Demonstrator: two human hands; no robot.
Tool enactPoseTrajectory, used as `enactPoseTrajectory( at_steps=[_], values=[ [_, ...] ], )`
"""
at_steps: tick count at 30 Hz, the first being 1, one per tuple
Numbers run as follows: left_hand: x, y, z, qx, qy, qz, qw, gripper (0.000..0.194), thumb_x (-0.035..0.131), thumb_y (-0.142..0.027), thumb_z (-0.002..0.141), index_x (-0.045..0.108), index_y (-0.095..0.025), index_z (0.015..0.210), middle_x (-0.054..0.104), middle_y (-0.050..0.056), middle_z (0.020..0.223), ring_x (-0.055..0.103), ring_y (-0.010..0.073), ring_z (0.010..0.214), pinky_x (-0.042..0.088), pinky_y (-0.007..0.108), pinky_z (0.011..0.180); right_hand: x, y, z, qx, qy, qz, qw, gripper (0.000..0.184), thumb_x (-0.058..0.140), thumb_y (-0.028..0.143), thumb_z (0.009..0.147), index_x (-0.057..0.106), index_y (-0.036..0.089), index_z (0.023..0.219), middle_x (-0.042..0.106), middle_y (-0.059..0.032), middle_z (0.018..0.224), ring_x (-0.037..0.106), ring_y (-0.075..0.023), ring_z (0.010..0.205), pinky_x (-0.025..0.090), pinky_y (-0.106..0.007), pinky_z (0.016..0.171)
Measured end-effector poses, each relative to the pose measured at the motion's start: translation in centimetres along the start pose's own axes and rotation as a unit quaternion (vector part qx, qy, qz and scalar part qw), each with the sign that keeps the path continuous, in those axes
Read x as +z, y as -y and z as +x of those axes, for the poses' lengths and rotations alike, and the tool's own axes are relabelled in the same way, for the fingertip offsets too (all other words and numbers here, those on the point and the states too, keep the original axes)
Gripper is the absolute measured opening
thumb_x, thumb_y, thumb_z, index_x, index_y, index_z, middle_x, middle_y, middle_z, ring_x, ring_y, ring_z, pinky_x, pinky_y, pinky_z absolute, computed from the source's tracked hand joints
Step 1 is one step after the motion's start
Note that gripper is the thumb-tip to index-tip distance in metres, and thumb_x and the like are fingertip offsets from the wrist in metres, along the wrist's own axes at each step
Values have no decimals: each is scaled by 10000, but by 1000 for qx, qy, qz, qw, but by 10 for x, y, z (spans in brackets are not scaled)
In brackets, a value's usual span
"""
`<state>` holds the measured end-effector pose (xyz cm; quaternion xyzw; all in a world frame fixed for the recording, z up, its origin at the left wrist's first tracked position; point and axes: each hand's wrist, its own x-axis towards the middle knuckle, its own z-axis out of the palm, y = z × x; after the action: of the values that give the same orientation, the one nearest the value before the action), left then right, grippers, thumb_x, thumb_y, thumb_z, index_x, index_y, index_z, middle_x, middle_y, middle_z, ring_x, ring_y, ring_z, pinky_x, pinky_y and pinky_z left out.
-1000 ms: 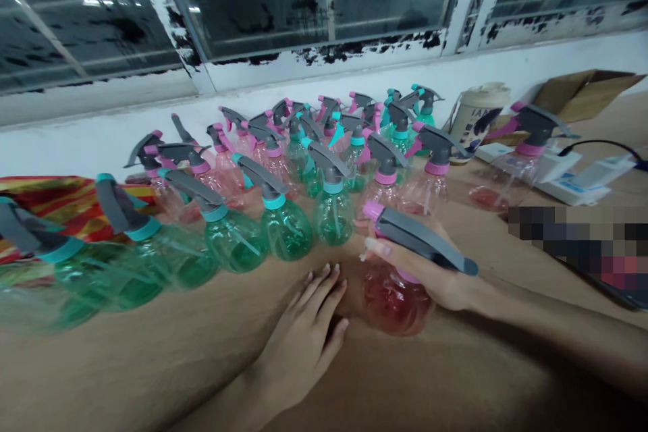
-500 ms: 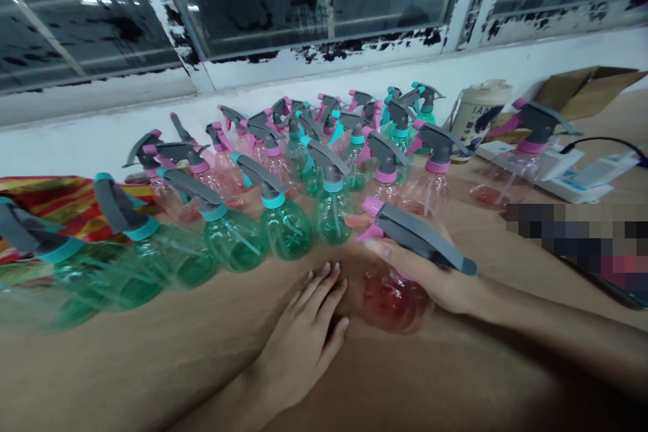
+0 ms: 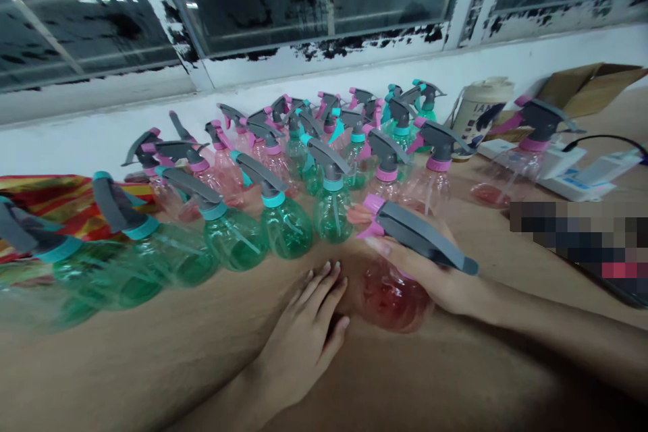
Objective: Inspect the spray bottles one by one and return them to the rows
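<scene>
My right hand (image 3: 448, 283) is wrapped round the neck of a pink spray bottle (image 3: 395, 300) with a grey and pink head, which stands on the table. The thumb lies along the near side of the head, and fingertips show past the pink trigger on the far side. My left hand (image 3: 306, 331) lies flat on the wooden table, fingers stretched out, just left of that bottle and apart from it. Closest beyond the hands are a green spray bottle (image 3: 333, 216) and another green spray bottle (image 3: 287, 226), both with turquoise collars.
Several more green and pink spray bottles crowd toward the wall, with a row of green ones (image 3: 237, 239) running left. A patterned cloth (image 3: 65, 199) lies at the left. On the right are a cup (image 3: 480, 115), a cardboard box (image 3: 590, 91), a white power strip (image 3: 572, 175) and a blurred-out dark object (image 3: 582, 256).
The fingertips of my right hand beyond the trigger look slightly more spread. My left hand and the bottles have kept their places.
</scene>
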<state>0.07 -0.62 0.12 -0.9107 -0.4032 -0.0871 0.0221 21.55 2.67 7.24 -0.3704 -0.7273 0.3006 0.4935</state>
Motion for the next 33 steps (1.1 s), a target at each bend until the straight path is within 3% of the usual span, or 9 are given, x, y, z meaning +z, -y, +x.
enactPoseTrajectory(
  at_steps=[6,11,20,33],
  values=[
    [-1,0,0,1,-6,-2,1000,452,416,-294,985,366,-110,1394,366,101,1479,312,224,1369,306,425,1107,0,1,0,-18,-13,5,1000,145,570,364,864,540,253,777,526,28,680,499,-144,607,428,-287,581],
    [0,0,0,1,-4,-6,1000,450,420,-300,982,376,-110,1388,367,101,1479,304,228,1372,303,436,1109,0,1,1,-13,-6,32,999,49,594,309,851,584,262,838,625,8,819,596,-166,749,473,-314,700],
    [-3,0,0,-1,1,-10,1000,445,391,-303,991,365,-124,1397,355,99,1485,303,226,1373,300,437,1109,-4,-4,3,-12,12,18,1000,232,585,328,867,493,236,674,475,48,625,465,-111,543,369,-267,507],
    [-1,0,0,-2,-5,-13,1000,438,389,-300,991,371,-128,1394,353,96,1487,306,225,1372,302,432,1110,-6,-2,3,-11,33,28,999,181,560,403,879,576,255,775,572,27,735,556,-146,663,431,-286,608]
  ],
)
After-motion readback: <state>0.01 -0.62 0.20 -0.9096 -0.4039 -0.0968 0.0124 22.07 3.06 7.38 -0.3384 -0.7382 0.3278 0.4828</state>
